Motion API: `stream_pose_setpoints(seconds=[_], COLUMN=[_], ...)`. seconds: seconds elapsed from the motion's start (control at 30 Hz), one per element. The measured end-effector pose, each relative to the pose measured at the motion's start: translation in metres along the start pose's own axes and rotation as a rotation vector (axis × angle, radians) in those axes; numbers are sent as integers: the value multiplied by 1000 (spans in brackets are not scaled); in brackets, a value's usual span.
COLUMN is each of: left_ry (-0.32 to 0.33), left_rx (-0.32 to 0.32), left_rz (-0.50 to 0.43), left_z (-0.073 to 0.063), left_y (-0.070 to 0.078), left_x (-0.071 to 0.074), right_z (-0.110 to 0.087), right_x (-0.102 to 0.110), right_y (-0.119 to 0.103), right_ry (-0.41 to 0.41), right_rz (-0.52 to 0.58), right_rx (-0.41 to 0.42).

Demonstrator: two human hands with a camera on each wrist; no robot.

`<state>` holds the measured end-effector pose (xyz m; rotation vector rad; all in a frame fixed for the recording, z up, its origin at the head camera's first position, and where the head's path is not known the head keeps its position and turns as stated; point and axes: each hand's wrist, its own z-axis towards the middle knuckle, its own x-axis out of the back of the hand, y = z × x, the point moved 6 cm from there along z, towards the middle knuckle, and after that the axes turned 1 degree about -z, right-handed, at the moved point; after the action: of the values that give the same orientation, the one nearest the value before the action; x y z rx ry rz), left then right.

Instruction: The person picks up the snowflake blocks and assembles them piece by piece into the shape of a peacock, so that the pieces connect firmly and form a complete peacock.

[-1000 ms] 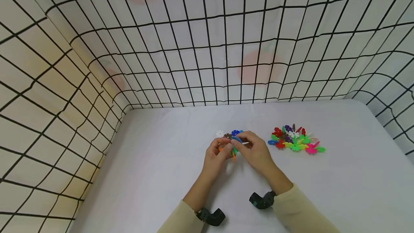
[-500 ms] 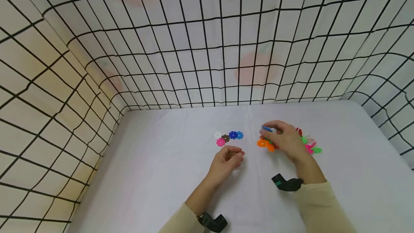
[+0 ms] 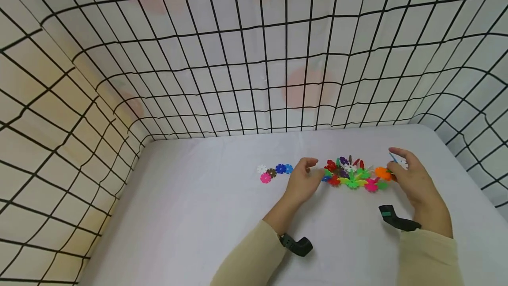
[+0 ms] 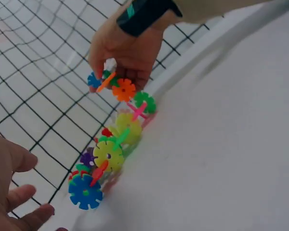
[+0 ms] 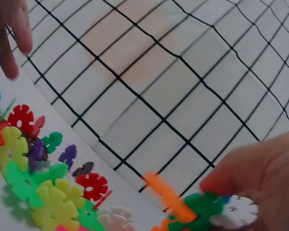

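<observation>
My right hand point(image 3: 418, 186) pinches a small cluster of joined plastic snowflake discs, with orange discs point(image 4: 124, 90), a green disc point(image 5: 202, 206), a blue disc point(image 4: 93, 80) and a white disc point(image 5: 241, 211). It holds the cluster at the right end of a longer, many-coloured snowflake-disc assembly point(image 3: 352, 182) that rests on the table. At the assembly's left end is my left hand point(image 3: 302, 184), its fingers spread and holding nothing. In the left wrist view its fingertips point(image 4: 43, 211) stand apart from the assembly's big blue disc point(image 4: 85, 191).
Left of the left hand, several flat discs lie on the white table point(image 3: 190, 206), among them a pink disc point(image 3: 265, 178), a brown disc point(image 3: 271, 173) and a dark blue disc point(image 3: 281, 169). Black wire mesh point(image 3: 238, 69) stands along the back and sides.
The hands were together over the table's middle. My right hand has carried the orange-and-green cluster right, past the assembly. My left hand has followed rightward to the assembly's left end.
</observation>
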<state>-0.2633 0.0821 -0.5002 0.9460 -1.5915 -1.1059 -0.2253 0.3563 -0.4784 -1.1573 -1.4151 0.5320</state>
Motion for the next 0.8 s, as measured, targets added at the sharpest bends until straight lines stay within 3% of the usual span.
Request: stream_pose_setpoints(seconds=[0.13, 0.3, 0.53, 0.8], left_ry=[-10, -35, -46, -125], left_rx=[28, 88, 201, 297], left_rz=[92, 134, 121, 166], left_z=[17, 24, 22, 14], left_y=[7, 12, 14, 9], left_x=[-10, -20, -24, -15], right_z=[1, 3, 8, 8], right_x=[5, 5, -11, -33], right_y=[7, 19, 22, 9], right_ry=[-35, -69, -124, -186], right_rz=[-27, 20, 162, 413], right_rx=[14, 18, 72, 119])
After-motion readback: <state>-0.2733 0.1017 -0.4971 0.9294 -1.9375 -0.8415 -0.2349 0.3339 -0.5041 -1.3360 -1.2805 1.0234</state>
